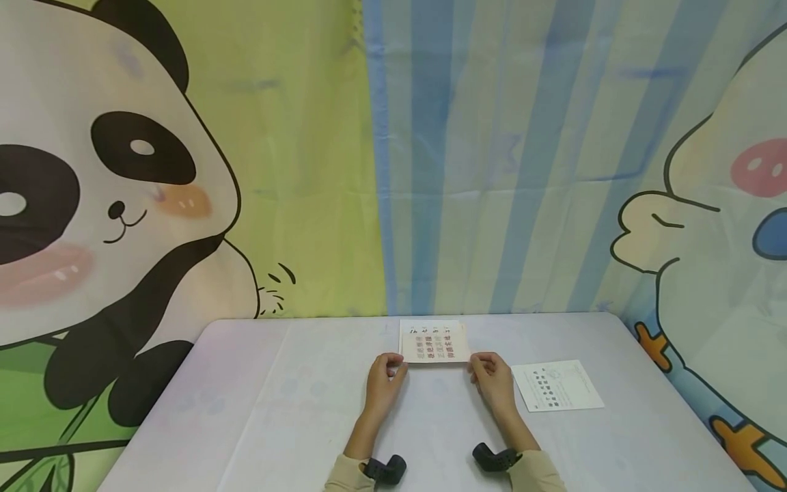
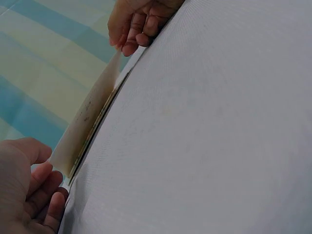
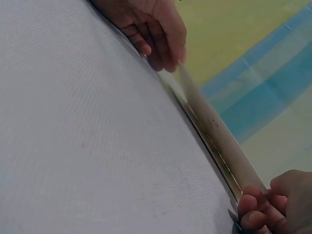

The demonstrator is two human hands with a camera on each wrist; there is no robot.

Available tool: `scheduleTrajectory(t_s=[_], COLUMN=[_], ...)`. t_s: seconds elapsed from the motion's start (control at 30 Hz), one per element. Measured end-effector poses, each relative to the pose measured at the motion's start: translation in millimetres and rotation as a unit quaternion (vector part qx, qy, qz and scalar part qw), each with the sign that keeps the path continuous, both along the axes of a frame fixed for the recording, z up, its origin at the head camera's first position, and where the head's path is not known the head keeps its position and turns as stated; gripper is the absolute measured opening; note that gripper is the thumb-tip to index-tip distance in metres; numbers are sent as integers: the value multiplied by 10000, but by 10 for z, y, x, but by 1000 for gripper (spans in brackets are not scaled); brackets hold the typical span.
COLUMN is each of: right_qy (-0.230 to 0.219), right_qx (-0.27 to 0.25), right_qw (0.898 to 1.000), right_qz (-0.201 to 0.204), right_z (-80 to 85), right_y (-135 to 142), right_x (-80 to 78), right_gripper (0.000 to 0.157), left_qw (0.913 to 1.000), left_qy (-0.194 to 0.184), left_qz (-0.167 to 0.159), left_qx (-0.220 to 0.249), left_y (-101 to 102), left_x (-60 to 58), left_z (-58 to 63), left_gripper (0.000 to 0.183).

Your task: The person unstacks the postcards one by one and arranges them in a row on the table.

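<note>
Pinching opposite ends, the left hand [image 1: 384, 384] and right hand [image 1: 495, 386] hold a printed cream card [image 1: 435, 348] near the far edge of the table [image 1: 320, 417], its long axis parallel to that edge. A white sheet [image 1: 561, 387] lies toward the right edge.

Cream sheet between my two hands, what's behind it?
Behind the cream sheet, the top strip of a white sheet shows, with cut-off black characters. The cream sheet covers what lies lower, so that cannot be seen.
</note>
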State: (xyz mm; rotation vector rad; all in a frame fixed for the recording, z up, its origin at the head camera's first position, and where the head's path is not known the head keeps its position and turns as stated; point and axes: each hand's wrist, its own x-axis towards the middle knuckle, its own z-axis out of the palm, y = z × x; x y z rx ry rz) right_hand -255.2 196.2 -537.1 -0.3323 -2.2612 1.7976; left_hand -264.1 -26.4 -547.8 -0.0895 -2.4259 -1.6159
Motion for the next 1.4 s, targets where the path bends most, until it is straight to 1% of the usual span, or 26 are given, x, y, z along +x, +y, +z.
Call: scheduleTrajectory(t_s=[0.13,0.37,0.47,0.6,0.7,0.8,0.87,0.97,1.1,1.2,1.3,1.4], right_qy=[22,13,9,22,52,120,168,223,272,303,297,251], right_qx=[-290,-402,-451,-514,-484,-427,-416,-359,-293,-234,-30,182], right_qw=[9996,9992,9990,9987,9988,9989,9989,9989,9988,9986,9988,9989], right_qz=[-10,-10,-33,5,68,123,147,200,291,363,394,348], right_z=[-12,-30,-37,-44,-42,-38,-39,-36,-34,-33,-33,-34], right_y=[14,23,20,18,16,17,21,26,24,19,12,1], right_x=[1,9,6,2,1,0,-3,-5,-10,-3,6,10], right_gripper=[17,15,17,23,26,26,26,25,24,24,24,25], left_qw=[10000,9999,9999,9999,10000,9998,9996,9994,9997,9998,9997,9997], left_qy=[-84,-97,-98,-97,-31,102,172,148,146,173,165,164], left_qz=[-8,-38,-63,-59,-43,-53,-68,-63,-49,-90,-141,-202], left_qx=[-2,39,52,48,65,141,214,311,212,52,-61,-43], left_y=[3,-2,-8,-8,-5,-2,-1,2,2,1,0,2], left_x=[-3,7,11,4,-2,-4,-5,-8,-18,-21,-15,-15], left_z=[2,-6,-2,-5,-13,-16,-9,8,17,12,14,17], left_gripper=[15,12,12,12,15,18,24,37,50,51,49,48])
